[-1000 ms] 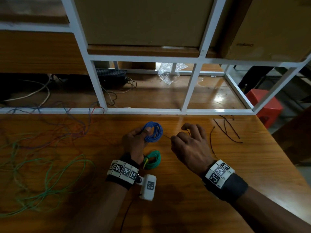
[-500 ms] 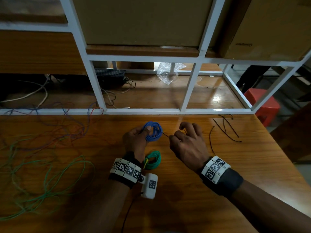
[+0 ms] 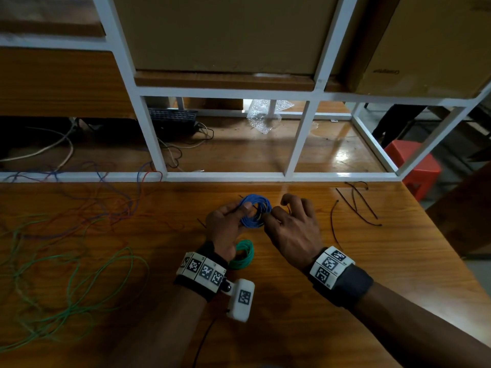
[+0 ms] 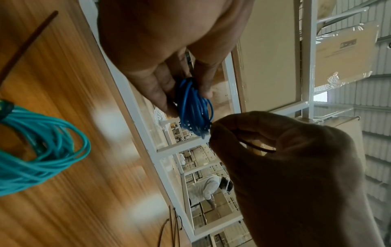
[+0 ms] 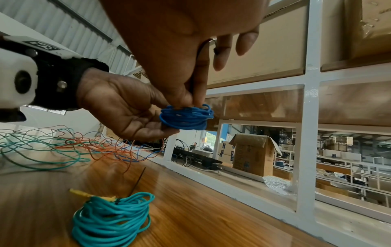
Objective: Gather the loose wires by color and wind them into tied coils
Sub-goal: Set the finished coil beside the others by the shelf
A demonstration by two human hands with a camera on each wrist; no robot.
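Note:
My left hand pinches a small blue wire coil between thumb and fingers, lifted just above the wooden table. My right hand is against the coil's right side, thumb and forefinger pinching a thin dark tie at the coil. In the right wrist view those fingertips press on top of the blue coil. A tied green coil lies on the table by my left wrist, also seen as a green coil with a yellow tag.
Loose green wires sprawl over the table's left side, with red and blue strands tangled behind them. Several dark ties lie to the right. A white metal frame borders the far edge. A red stool stands beyond the right corner.
My right hand has moved left, from a gap beside the blue coil to touching it with the tie. The left hand has kept holding the coil in place.

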